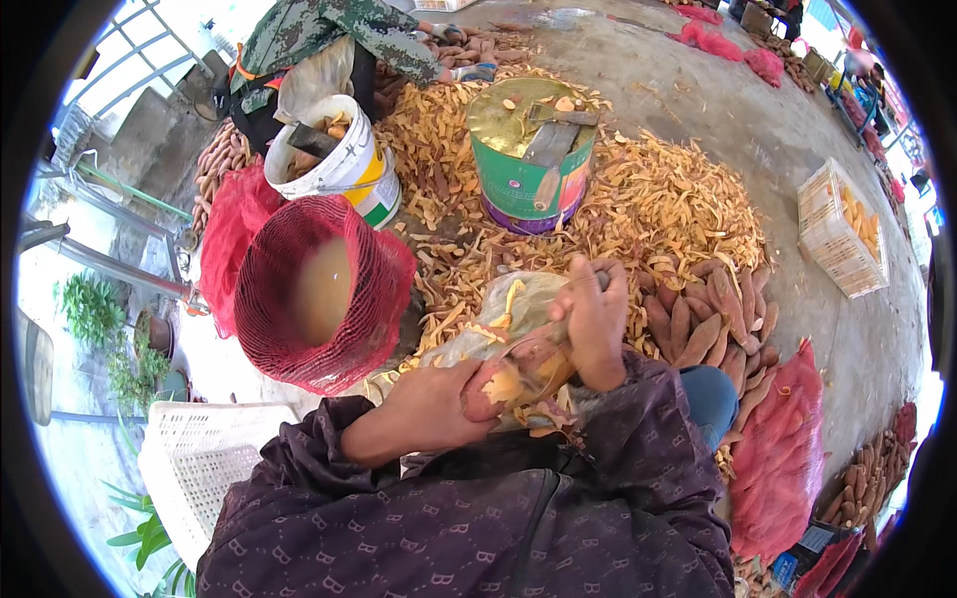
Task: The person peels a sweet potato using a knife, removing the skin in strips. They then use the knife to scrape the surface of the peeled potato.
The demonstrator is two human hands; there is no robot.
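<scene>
My left hand (pixel 422 404) grips a partly peeled sweet potato (pixel 516 377), with red skin at its near end and yellow flesh showing along it. My right hand (pixel 598 321) is closed around the handle of a peeling tool (pixel 602 279). Its working end is blurred against the sweet potato and cannot be made out. A clear plastic sheet (pixel 516 295) lies over my lap, with peel strips (pixel 496 325) on it. Just to the right of my right hand, unpeeled sweet potatoes (pixel 699 321) lie in a pile.
Peelings (pixel 673 194) are heaped ahead around a green metal drum (pixel 516 176) with a cleaver (pixel 552 146) on top. At left stand a bucket of cloudy water (pixel 325 291) lined with red mesh, a white bucket (pixel 359 149) and a white crate (pixel 202 448). Another person (pixel 344 37) works beyond.
</scene>
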